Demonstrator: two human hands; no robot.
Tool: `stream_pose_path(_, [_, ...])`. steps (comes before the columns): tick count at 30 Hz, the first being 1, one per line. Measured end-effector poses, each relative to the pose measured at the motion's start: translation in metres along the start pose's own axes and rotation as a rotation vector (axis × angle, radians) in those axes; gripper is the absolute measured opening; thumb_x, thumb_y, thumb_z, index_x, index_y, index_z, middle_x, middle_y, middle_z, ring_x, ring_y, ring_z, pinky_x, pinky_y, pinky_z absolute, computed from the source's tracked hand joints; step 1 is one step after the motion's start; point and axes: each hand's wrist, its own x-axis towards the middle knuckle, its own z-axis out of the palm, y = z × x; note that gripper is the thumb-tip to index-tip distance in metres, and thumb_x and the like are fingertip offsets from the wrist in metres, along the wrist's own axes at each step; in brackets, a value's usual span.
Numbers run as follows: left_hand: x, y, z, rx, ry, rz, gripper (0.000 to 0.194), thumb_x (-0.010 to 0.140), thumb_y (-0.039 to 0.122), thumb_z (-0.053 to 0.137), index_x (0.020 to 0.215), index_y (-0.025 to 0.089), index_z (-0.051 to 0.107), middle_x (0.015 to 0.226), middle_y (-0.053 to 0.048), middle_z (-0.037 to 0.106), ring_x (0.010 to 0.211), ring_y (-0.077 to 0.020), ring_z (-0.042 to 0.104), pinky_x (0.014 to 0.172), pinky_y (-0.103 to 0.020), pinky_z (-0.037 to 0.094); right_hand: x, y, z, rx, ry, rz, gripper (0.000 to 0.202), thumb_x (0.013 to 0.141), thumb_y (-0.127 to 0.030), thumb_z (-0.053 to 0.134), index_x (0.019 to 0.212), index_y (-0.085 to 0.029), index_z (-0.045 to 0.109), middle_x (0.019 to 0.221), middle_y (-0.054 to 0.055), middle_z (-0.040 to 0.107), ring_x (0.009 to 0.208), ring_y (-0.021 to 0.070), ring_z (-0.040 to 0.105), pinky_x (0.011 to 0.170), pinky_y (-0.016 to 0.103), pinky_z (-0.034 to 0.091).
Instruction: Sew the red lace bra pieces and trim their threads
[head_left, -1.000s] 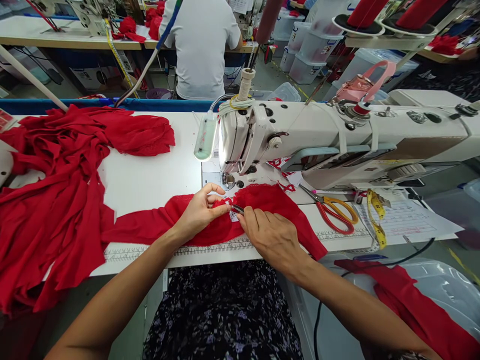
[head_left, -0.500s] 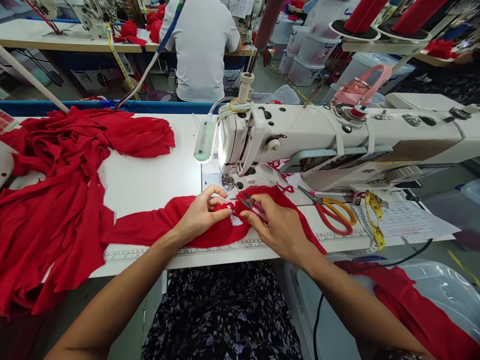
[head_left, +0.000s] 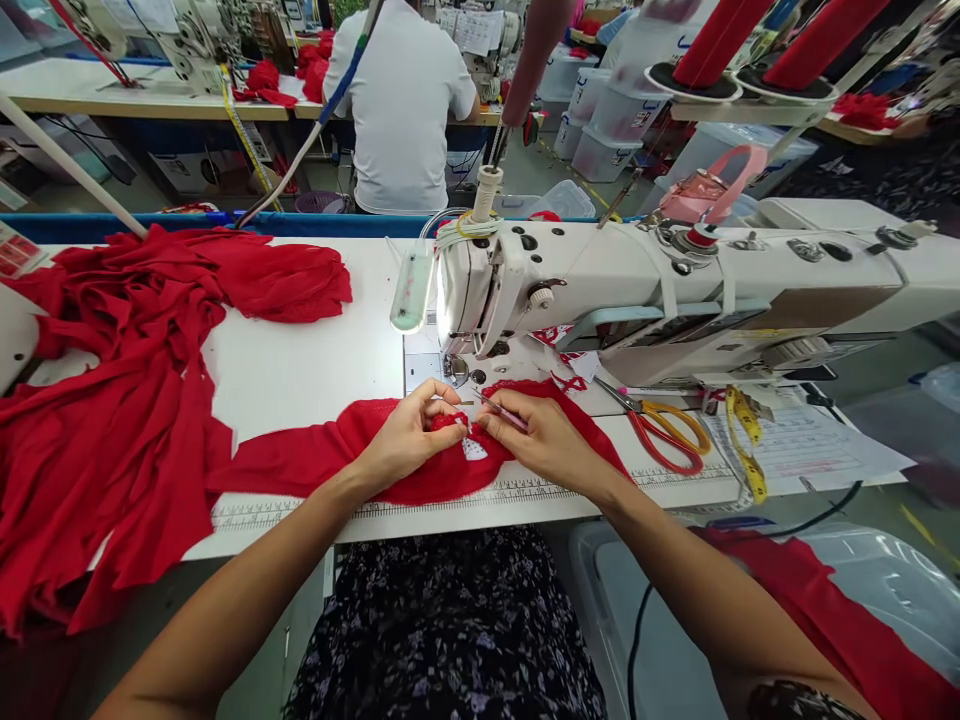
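A red fabric piece (head_left: 431,482) with a lacy edge lies in front of the sewing machine (head_left: 592,265). My left hand (head_left: 416,430) pinches its gathered edge between thumb and fingers, beside a small white patterned patch (head_left: 473,449). Close by on the right, my right hand (head_left: 551,435) is closed around small thread snips (head_left: 504,412), their blades pointing up and to the left. The right fingertips also touch the red cloth near the patch. Both hands are just below the presser foot (head_left: 456,370).
A heap of red fabric (head_left: 127,400) covers the table's left side. Orange-handled scissors (head_left: 660,425), a yellow tape measure (head_left: 744,440) and papers (head_left: 817,445) lie to the right. Below stands a clear plastic bin (head_left: 885,560). A person in white (head_left: 401,105) sits beyond the table.
My right hand has turned, and the snips now point toward the upper left, above the fabric edge. My left hand keeps its pinch. The view has shifted slightly.
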Motion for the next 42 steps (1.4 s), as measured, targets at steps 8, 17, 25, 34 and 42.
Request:
stream_pose_path(8, [-0.002, 0.001, -0.002, 0.005, 0.041, 0.013, 0.035, 0.081, 0.034, 0.074, 0.102, 0.022, 0.050, 0.078, 0.005, 0.056, 0.053, -0.0035, 0.041, 0.050, -0.018, 0.029, -0.005, 0.001, -0.001, 0.017, 0.092, 0.024, 0.027, 0.095, -0.037, 0.049, 0.078, -0.019, 0.059, 0.065, -0.004, 0.054, 0.059, 0.0109, 0.044, 0.056, 0.025, 0.031])
stream_pose_path(17, [-0.003, 0.004, 0.001, 0.056, 0.032, 0.012, 0.039, 0.078, 0.033, 0.076, 0.105, 0.021, 0.051, 0.080, 0.004, 0.063, 0.055, -0.0054, 0.047, 0.052, -0.018, 0.033, -0.010, 0.023, -0.029, -0.322, 0.163, -0.072, 0.028, 0.095, -0.029, 0.051, 0.117, -0.020, 0.064, 0.098, 0.007, 0.075, 0.082, 0.0197, 0.068, 0.072, 0.029, 0.047])
stream_pose_path(25, [-0.004, 0.004, 0.003, 0.036, 0.005, 0.065, 0.037, 0.079, 0.034, 0.076, 0.104, 0.021, 0.052, 0.087, 0.002, 0.065, 0.063, -0.0066, 0.052, 0.059, -0.019, 0.037, 0.000, 0.024, -0.030, 0.074, -0.203, -0.107, 0.042, 0.096, -0.040, 0.051, 0.135, -0.024, 0.055, 0.082, 0.000, 0.069, 0.068, 0.0143, 0.060, 0.063, 0.026, 0.047])
stream_pose_path(34, [-0.016, 0.019, 0.003, 0.114, -0.013, 0.104, 0.032, 0.082, 0.033, 0.073, 0.103, 0.020, 0.052, 0.084, 0.001, 0.067, 0.070, -0.0103, 0.057, 0.066, -0.022, 0.041, 0.025, 0.014, -0.042, 0.138, -0.440, -0.167, 0.021, 0.090, -0.036, 0.058, 0.089, -0.018, 0.069, 0.080, 0.000, 0.070, 0.076, 0.0144, 0.062, 0.068, 0.024, 0.044])
stream_pose_path(42, [-0.016, 0.020, 0.008, 0.638, 0.440, 0.496, 0.013, 0.088, 0.026, 0.065, 0.100, 0.024, 0.059, 0.096, -0.003, 0.072, 0.093, -0.0198, 0.067, 0.086, -0.034, 0.048, -0.028, -0.062, -0.052, -0.337, -0.269, -0.172, 0.020, 0.094, -0.036, 0.059, 0.090, -0.022, 0.073, 0.065, -0.002, 0.067, 0.056, 0.0101, 0.054, 0.054, 0.023, 0.032])
